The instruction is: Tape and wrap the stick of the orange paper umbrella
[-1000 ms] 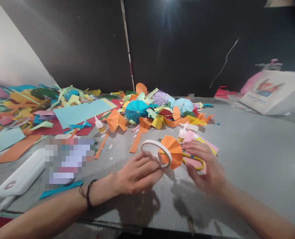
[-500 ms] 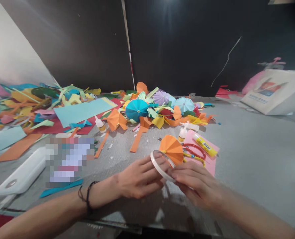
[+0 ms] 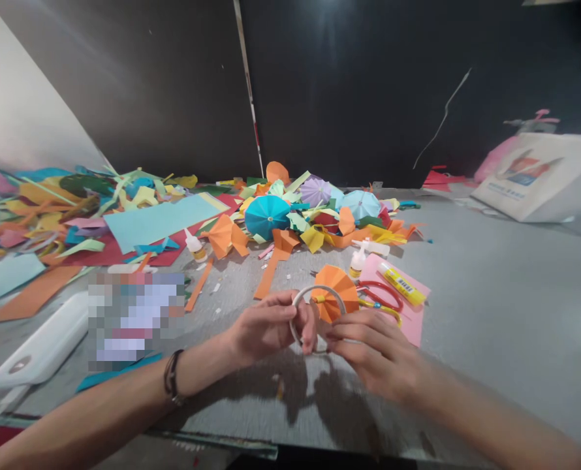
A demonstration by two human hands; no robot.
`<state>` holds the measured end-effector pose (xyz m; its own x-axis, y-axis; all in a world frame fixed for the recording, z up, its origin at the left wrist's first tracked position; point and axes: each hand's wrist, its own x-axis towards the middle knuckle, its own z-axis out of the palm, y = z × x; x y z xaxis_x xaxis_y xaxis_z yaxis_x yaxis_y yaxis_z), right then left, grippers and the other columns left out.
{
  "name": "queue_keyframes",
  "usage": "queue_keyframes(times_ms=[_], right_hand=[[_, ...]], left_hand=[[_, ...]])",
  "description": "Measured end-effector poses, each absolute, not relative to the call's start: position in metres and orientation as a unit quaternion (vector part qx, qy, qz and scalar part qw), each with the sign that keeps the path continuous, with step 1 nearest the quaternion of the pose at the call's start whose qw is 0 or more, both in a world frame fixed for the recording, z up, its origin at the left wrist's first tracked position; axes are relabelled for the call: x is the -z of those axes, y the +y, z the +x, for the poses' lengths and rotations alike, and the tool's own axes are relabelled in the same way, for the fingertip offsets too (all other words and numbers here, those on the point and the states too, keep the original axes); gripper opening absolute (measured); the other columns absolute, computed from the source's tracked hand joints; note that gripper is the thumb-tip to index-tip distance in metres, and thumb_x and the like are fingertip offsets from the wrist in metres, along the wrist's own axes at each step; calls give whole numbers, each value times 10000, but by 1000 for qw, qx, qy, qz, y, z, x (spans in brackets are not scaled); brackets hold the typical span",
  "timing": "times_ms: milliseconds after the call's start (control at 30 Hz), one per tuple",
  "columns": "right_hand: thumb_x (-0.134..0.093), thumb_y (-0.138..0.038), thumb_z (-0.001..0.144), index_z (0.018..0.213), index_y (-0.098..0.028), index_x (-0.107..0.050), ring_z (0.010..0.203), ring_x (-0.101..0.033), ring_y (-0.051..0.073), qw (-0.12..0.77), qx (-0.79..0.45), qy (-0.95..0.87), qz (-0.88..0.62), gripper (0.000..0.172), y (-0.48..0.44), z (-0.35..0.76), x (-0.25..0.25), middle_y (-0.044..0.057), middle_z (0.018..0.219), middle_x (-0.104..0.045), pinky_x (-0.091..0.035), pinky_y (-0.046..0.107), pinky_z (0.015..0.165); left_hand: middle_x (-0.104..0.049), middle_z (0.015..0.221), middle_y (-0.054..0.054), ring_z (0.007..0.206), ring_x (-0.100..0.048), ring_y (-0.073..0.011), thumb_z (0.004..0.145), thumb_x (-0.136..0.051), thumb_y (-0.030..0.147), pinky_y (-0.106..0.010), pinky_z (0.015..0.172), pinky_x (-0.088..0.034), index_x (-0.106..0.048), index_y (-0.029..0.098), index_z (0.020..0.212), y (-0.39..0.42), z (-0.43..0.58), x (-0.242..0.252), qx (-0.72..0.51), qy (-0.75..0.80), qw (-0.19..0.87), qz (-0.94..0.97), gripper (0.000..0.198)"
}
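Note:
Between my two hands is a thin white roll of tape (image 3: 326, 288), held upright with its hole facing me. My left hand (image 3: 264, 329) pinches its left side, the thumb on the rim and some fingers curled through the hole. My right hand (image 3: 383, 349) grips the lower right of the roll; its fingertips are partly hidden. Just behind lies a pleated orange paper umbrella (image 3: 337, 287) with a small yellow piece at its centre. Beside it are red-handled scissors (image 3: 386, 292) and yellow-handled scissors (image 3: 391, 314), partly covered.
A yellow glue stick (image 3: 402, 284) lies on pink paper (image 3: 414, 326). Small glue bottles (image 3: 357, 263) stand nearby. Paper scraps and a teal paper umbrella (image 3: 267, 217) pile along the back. At left is a white power bank (image 3: 38, 349) with a cable; a white bag (image 3: 520, 176) stands right.
The tape roll has turned from tilted to facing me. My left hand has rotated, bringing its thumb onto the rim and its fingers into the hole. My right hand keeps its hold.

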<state>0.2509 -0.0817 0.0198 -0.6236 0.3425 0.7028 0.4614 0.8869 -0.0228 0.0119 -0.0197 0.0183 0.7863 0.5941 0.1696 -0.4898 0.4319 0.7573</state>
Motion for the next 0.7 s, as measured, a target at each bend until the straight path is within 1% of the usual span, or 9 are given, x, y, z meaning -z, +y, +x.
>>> queue_keyframes(times_ms=[100,200,400,467,533,600,700], right_hand=[[-625,23,930,1219,-122,-642,1260,-613,259,433,89,-868,-226,325,-82,251,-13,122,1246,-690,-557,433,1051],[-658,45,882,1261,-121,-627,1315,-588,275,472,86,-849,-224,415,-82,252,-9,132,1336,-623,-530,455,1105],[-587,49,891,1385,-116,-539,1423,-521,258,443,47,-864,-234,524,-84,252,-13,161,1452,-558,-486,444,1176],[-572,38,900,1423,-109,-504,1469,-481,255,432,33,-870,-233,548,-85,252,-16,175,1498,-537,-469,432,1197],[-577,5,923,1451,-92,-476,1490,-462,256,420,18,-880,-223,547,-86,251,-18,192,1514,-535,-462,422,1204],[-593,-26,950,1449,-81,-478,1473,-486,248,409,11,-889,-208,516,-86,251,-18,201,1490,-563,-473,408,1192],[-605,-36,975,1352,-98,-552,1397,-562,239,417,17,-887,-197,385,-85,252,-16,186,1405,-627,-524,407,1130]], left_hand=[[-643,658,-33,602,-661,-165,898,-679,268,-336,759,-527,-688,125,798,-17,11,-17,-308,36,859,408,175],[-655,654,-46,590,-674,-176,902,-666,278,-355,771,-537,-690,116,797,-16,9,-15,-291,34,862,413,195],[-701,701,-63,624,-721,-190,916,-693,301,-358,794,-570,-678,111,817,-15,10,-13,-280,43,862,419,215],[-737,772,-79,639,-754,-206,929,-698,306,-363,788,-596,-681,110,881,-15,9,-13,-272,46,865,419,202],[-771,859,-91,630,-775,-213,963,-678,317,-356,745,-623,-680,124,1009,-16,8,-12,-250,45,871,420,198],[-787,869,-92,584,-770,-195,1013,-626,323,-315,673,-632,-665,140,1091,-16,7,-9,-224,39,879,420,203],[-784,792,-79,522,-751,-179,1056,-565,342,-271,598,-624,-664,130,1071,-17,6,-5,-208,35,886,414,235]])
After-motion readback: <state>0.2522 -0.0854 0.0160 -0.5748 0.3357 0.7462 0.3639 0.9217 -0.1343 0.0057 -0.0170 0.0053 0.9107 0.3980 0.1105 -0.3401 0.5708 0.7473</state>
